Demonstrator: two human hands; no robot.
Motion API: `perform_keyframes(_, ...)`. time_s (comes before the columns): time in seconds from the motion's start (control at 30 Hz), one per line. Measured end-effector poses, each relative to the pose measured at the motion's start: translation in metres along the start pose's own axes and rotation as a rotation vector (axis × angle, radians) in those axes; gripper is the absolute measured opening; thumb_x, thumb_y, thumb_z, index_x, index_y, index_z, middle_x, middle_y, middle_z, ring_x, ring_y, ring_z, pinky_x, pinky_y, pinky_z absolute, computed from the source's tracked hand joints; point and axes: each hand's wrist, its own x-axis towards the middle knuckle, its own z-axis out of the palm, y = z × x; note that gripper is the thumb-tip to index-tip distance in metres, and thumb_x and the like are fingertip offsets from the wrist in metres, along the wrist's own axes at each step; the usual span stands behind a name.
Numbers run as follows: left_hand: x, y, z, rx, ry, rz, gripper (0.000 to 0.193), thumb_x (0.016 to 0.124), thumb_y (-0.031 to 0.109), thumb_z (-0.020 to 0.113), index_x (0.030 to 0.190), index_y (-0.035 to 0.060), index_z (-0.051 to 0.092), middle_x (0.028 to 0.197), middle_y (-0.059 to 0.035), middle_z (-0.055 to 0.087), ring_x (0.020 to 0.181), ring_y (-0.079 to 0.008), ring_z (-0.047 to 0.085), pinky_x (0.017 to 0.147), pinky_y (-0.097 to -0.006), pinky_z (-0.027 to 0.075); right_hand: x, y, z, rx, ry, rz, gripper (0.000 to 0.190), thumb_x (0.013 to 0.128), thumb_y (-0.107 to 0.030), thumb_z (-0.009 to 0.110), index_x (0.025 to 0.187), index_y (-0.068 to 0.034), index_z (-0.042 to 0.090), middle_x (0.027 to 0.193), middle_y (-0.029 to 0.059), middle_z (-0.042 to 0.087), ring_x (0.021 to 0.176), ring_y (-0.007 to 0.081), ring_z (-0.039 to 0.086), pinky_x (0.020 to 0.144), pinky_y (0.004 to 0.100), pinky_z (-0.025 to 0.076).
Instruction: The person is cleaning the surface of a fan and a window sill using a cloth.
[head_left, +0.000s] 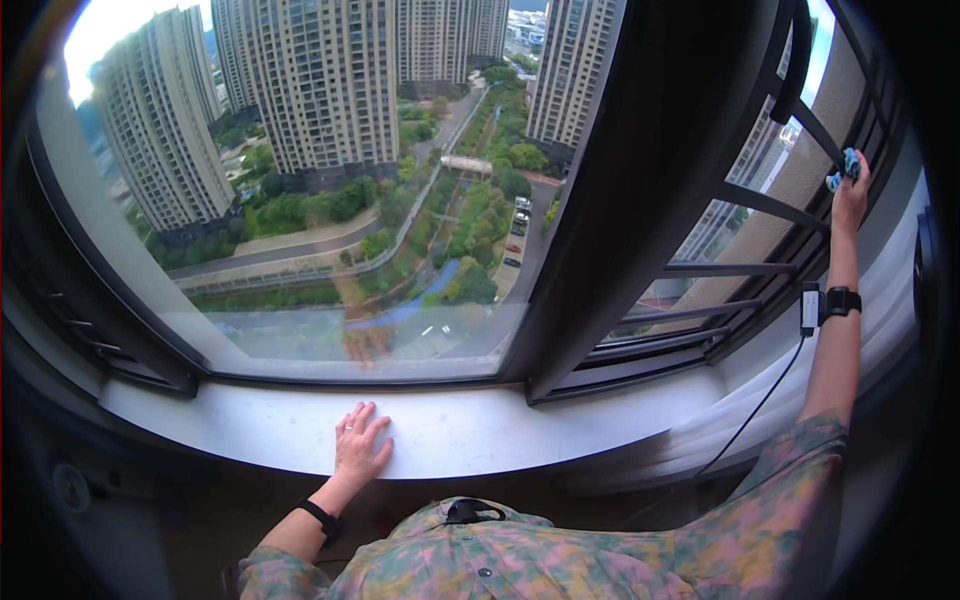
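My right hand (850, 192) is raised at the far right, gripping a bunched blue patterned cloth (850, 163). The cloth lies against a dark metal bar (819, 133) of the window guard. On the white windowsill (465, 442), my left hand (360, 442) rests palm down with its fingers spread and nothing in it. A ring shows on one of its fingers. Just beyond it stands the large glass pane (420, 341), which faintly reflects a hand.
A thick dark window frame (622, 187) divides the pane from the barred opening. Several horizontal bars (727, 270) cross that opening. A white curtain (892, 277) hangs at the right. From a small box (810, 309) at my right wrist, a black cable (757, 412) runs down.
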Motion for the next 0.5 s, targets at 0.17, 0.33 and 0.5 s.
perform_keyframes(0.17, -0.002, 0.000, -0.001, -0.001, 0.009, -0.006, 0.042, 0.082, 0.025, 0.071, 0.122, 0.0149, 0.065, 0.144, -0.0179, 0.051, 0.141, -0.0351, 0.042, 0.115, -0.0507, 0.028, 0.020, 0.037, 0.001, -0.134, -0.250, 0.113, 0.047, 0.100, -0.035, 0.052, 0.141, -0.013, 0.052, 0.135, 0.0183, 0.059, 0.122, 0.0389, 0.058, 0.103, 0.0440, 0.046)
perform_keyframes(0.33, 0.000, -0.004, 0.002, 0.004, 0.000, -0.008, 0.042, 0.082, 0.026, 0.071, 0.122, 0.0147, 0.065, 0.144, -0.0181, 0.051, 0.141, -0.0352, 0.042, 0.115, -0.0510, 0.028, 0.011, 0.017, 0.002, -0.264, -0.271, 0.015, 0.046, 0.098, -0.026, 0.054, 0.142, -0.012, 0.051, 0.143, 0.0131, 0.053, 0.127, 0.0344, 0.055, 0.104, 0.0436, 0.046)
perform_keyframes(0.5, -0.002, 0.000, -0.002, -0.006, -0.001, -0.002, 0.042, 0.082, 0.026, 0.071, 0.122, 0.0143, 0.065, 0.144, -0.0183, 0.051, 0.141, -0.0359, 0.042, 0.115, -0.0515, 0.028, -0.014, -0.072, -0.018, -0.406, -0.159, -0.079, 0.037, 0.099, -0.021, 0.053, 0.135, -0.010, 0.055, 0.138, 0.0077, 0.056, 0.119, 0.0348, 0.060, 0.100, 0.0450, 0.051)
